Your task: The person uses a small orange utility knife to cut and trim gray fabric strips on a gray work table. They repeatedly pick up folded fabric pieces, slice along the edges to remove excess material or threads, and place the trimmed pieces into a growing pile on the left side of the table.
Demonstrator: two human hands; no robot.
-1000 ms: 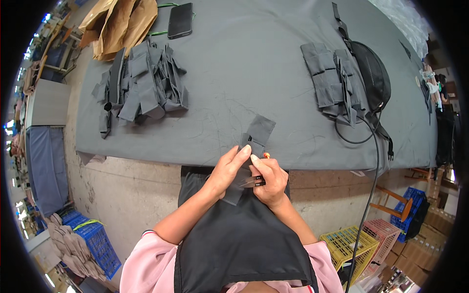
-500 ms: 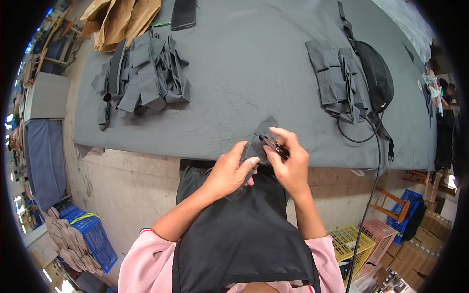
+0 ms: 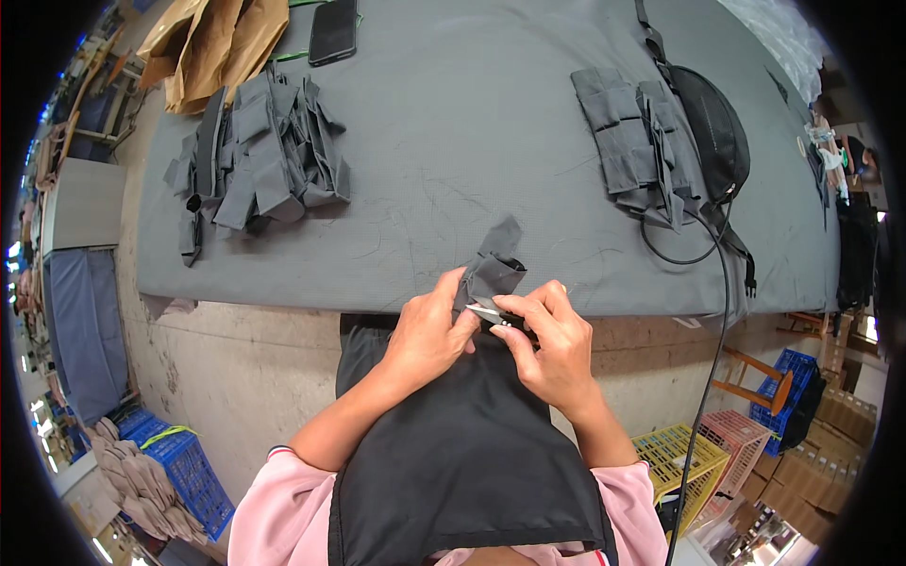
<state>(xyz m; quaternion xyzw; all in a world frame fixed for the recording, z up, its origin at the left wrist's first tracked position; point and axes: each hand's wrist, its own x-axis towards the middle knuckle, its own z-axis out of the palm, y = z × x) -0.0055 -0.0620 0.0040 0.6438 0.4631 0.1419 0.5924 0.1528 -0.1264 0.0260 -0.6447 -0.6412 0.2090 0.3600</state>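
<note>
The left hand (image 3: 427,332) pinches a small dark grey fabric pouch piece (image 3: 494,266) at the near edge of the grey felt-covered surface (image 3: 453,123) while the right hand (image 3: 555,347) closes small metal thread snips (image 3: 493,314) against it, where a slip could nick cloth or fingertip.
</note>
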